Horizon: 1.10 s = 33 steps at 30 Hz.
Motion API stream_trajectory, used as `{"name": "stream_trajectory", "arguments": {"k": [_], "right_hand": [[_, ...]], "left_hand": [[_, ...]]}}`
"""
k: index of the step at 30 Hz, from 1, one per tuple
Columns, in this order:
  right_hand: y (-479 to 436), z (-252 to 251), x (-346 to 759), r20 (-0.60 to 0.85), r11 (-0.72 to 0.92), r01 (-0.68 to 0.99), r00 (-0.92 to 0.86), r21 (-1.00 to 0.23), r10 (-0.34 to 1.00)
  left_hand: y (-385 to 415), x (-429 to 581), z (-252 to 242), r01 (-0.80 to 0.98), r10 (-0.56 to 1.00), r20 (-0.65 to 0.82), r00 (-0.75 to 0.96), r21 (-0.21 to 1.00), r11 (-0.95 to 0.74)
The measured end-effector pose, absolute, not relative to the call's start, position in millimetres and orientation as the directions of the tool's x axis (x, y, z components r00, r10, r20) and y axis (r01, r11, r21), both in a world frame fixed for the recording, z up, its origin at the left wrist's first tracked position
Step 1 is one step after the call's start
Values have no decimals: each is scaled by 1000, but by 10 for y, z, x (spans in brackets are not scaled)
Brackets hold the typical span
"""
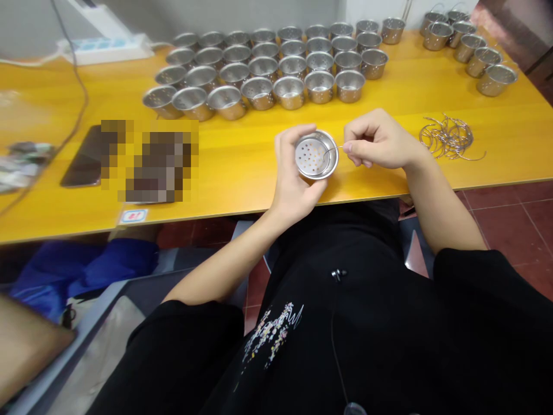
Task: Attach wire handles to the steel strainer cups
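1 phone (86,154) lies well left of the held cup (311,157), on the yellow table (228,164). Rows of metal cups (288,93) stand behind the held cup. The left hand (288,173) is curled around the held cup near the table's front edge, mouth facing up. Right of it, the right hand (380,141) pinches 1 wire (332,150) crossing the rim; I cannot tell whether it is hooked. Farther right lie tangled wires (449,138), then more cups (496,80) behind.

Grey wall (259,12), yellow table (235,167), red tiled floor (531,216)
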State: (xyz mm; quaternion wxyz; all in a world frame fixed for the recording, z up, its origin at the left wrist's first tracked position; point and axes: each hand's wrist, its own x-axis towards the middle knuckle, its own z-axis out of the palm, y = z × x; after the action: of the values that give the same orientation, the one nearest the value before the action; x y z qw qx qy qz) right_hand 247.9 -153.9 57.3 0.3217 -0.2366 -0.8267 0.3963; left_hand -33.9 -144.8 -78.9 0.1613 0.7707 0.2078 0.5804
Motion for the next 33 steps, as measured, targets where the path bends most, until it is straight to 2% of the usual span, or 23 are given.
{"name": "stream_trajectory", "arguments": {"k": [7, 13, 23, 29, 33], "right_hand": [[-1555, 574, 2448, 379, 600, 198, -614, -775, 692], [-1541, 574, 2449, 463, 671, 131, -627, -730, 626], [-1528, 536, 2450, 323, 616, 110, -772, -780, 547], [-1505, 513, 2438, 291, 556, 165, -714, -815, 637], [-1506, 437, 2416, 242, 450, 137, -689, -882, 683]], "left_hand": [[-1449, -311, -803, 133, 501, 839, 211, 483, -865], [-1441, -302, -811, 141, 481, 856, 192, 460, -876], [-1532, -262, -720, 133, 493, 841, 222, 475, -870], [-1496, -264, -778, 149, 484, 849, 211, 462, -875], [-1531, -265, -753, 159, 492, 846, 207, 467, -870]]}}
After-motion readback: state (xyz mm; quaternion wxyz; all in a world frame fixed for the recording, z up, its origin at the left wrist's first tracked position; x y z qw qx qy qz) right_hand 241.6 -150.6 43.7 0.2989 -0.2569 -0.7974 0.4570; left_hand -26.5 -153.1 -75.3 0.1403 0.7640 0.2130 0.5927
